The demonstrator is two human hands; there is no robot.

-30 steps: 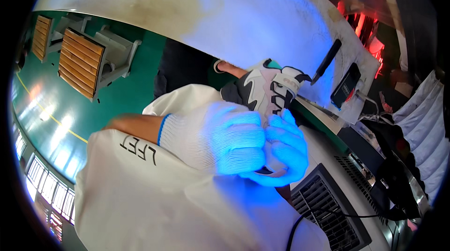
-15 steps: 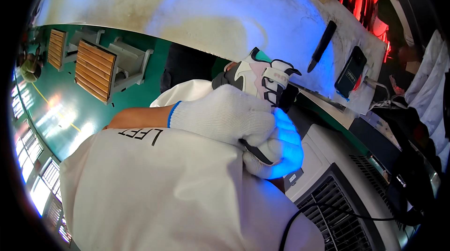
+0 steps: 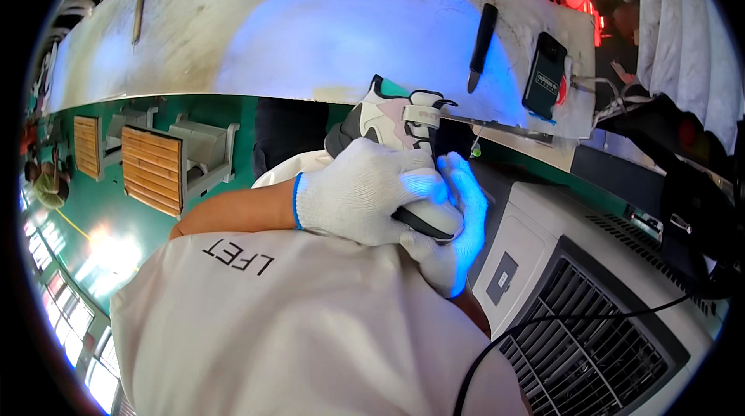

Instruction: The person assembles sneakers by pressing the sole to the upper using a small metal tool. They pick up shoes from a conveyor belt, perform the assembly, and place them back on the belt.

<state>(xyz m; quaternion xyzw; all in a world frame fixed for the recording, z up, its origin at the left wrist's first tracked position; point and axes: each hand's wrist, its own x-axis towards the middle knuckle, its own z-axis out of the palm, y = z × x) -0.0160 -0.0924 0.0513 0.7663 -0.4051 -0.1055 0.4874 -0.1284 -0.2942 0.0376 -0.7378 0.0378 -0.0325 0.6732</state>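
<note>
A child's sneaker in white, pink and grey, with a green lining and a pale strap, is held close against my front. My left hand, in a white knit glove with a blue cuff edge, wraps over its middle. The rounded toe shows between my hands, its dark sole edge turned toward me. Around the toe curls my right hand, gloved too and lit blue, with its fingers on the far side and the thumb below. The gloves cover much of the shoe's front half.
Beyond the shoe runs a stained pale worktable lit by a blue spot. On it lie a black-handled knife, a dark phone and a thin tool. A grey-white air cooler stands at right, with a black cable across it.
The view has shifted, so the table and its items sit differently in it. My right fingers have lifted and straightened somewhat, and more of the shoe's toe shows between my hands.
</note>
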